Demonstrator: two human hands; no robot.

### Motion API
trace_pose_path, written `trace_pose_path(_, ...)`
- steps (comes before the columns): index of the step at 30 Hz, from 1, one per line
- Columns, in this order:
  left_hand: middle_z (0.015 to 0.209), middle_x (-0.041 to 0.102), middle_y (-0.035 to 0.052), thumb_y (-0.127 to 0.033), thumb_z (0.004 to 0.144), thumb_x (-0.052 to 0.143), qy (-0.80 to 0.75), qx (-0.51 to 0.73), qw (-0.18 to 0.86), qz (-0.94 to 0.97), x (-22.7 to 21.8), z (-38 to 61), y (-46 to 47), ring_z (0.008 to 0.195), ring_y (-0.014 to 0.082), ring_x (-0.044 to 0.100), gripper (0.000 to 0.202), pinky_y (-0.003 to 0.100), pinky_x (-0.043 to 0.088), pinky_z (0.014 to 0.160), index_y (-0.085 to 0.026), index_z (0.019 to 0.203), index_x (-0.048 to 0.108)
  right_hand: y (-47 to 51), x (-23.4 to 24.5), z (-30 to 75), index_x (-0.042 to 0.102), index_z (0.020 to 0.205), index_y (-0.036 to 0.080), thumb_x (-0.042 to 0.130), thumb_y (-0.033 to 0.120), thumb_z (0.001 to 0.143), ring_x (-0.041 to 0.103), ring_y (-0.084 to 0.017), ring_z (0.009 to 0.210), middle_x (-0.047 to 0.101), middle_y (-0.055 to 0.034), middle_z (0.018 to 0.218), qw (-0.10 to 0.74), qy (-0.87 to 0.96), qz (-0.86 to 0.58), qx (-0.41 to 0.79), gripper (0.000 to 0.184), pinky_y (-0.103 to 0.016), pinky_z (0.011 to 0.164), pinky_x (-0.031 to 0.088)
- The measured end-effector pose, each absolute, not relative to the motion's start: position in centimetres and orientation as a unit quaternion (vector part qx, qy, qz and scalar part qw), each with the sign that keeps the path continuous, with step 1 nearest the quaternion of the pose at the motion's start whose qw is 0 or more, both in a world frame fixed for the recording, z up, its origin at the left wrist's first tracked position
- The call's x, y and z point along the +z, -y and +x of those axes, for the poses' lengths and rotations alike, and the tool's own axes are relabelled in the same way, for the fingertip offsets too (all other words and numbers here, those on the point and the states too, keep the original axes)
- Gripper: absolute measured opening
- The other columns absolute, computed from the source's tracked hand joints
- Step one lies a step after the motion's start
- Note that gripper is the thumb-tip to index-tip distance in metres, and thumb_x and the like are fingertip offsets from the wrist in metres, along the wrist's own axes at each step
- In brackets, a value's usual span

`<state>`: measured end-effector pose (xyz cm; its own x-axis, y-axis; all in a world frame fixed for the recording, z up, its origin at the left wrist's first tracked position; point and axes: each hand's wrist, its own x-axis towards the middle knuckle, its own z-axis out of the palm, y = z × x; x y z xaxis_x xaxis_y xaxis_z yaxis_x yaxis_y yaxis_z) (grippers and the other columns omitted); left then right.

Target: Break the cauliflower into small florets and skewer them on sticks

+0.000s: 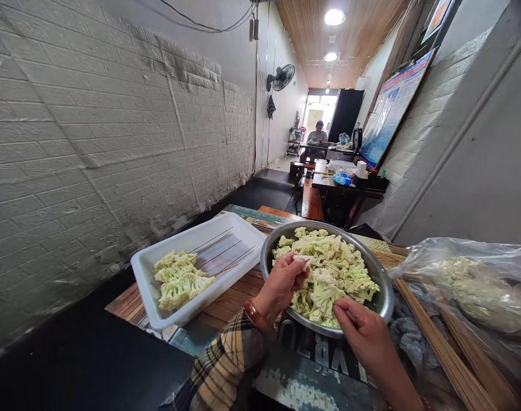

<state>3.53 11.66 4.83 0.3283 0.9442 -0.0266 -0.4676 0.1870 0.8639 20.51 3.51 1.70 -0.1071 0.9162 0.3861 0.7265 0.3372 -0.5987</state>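
Observation:
Over a round metal bowl [384, 305] heaped with cauliflower florets [328, 251], my left hand [281, 285] pinches a small pale cauliflower floret [305, 260] between thumb and fingers. My right hand [365, 328] is closed in a pinch at the bowl's near edge, its fingertips close to a larger floret. What lies in that pinch, if anything, is too small to make out. Left of the bowl, a white plastic tray [157, 321] holds cauliflower on thin wooden skewers [221, 254], the bare stick ends pointing to the far right.
Bundles of wooden skewers [446, 342] lie at right, beside a clear plastic bag [478, 285] of cauliflower. Both containers stand on a wood-patterned table [237, 299]. A brick-patterned wall [114, 125] runs along the left. Farther off are another table [324, 180], a bench [312, 200] and a seated person [317, 136].

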Motion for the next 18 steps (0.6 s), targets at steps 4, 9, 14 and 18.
trace_pose_path(4, 0.057, 0.049, -0.0044, -0.029, 0.066, 0.067, -0.304, 0.498, 0.705, 0.405, 4.92, 3.55, -11.52, 0.042, 0.0019, 0.03, 0.027, 0.017, 0.012, 0.04, -0.017, 0.067, 0.043, -3.48, 1.62, 20.45, 0.059, 0.074, 0.021, 0.04, 0.039, 0.092, 0.058, -0.015, 0.061, 0.06, 0.0011, 0.065, 0.372, 0.726, -0.563, 0.132, 0.032, -0.023, 0.059, 0.043)
trace_pose_path(9, 0.055, 0.049, -0.0048, -0.029, 0.066, 0.065, -0.315, 0.499, 0.694, 0.413, 5.03, 3.61, -11.28, 0.043, 0.0026, 0.032, 0.025, 0.017, 0.013, 0.041, -0.018, 0.067, 0.042, -3.4, 1.76, 20.23, 0.059, 0.073, 0.021, 0.04, 0.039, 0.092, 0.059, -0.015, 0.061, 0.061, 0.0005, 0.065, 0.373, 0.719, -0.573, 0.126, 0.032, -0.023, 0.058, 0.043)
trace_pose_path(14, 0.056, 0.047, -0.0051, -0.03, 0.066, 0.066, -0.326, 0.495, 0.686, 0.422, 5.07, 3.67, -11.15, 0.045, 0.0034, 0.036, 0.026, 0.016, 0.015, 0.041, -0.018, 0.068, 0.044, -3.33, 1.97, 20.16, 0.058, 0.071, 0.022, 0.04, 0.04, 0.091, 0.058, -0.015, 0.058, 0.061, 0.0007, 0.061, 0.377, 0.718, -0.574, 0.113, 0.033, -0.023, 0.056, 0.044)
trace_pose_path(18, 0.053, 0.044, -0.0058, -0.031, 0.066, 0.068, -0.323, 0.479, 0.697, 0.425, 5.24, 3.66, -10.97, 0.046, 0.0041, 0.04, 0.027, 0.015, 0.017, 0.041, -0.018, 0.067, 0.044, -3.34, 1.76, 20.31, 0.06, 0.073, 0.021, 0.04, 0.04, 0.091, 0.062, -0.017, 0.065, 0.066, -0.0017, 0.069, 0.389, 0.716, -0.566, 0.129, 0.033, -0.024, 0.06, 0.046)
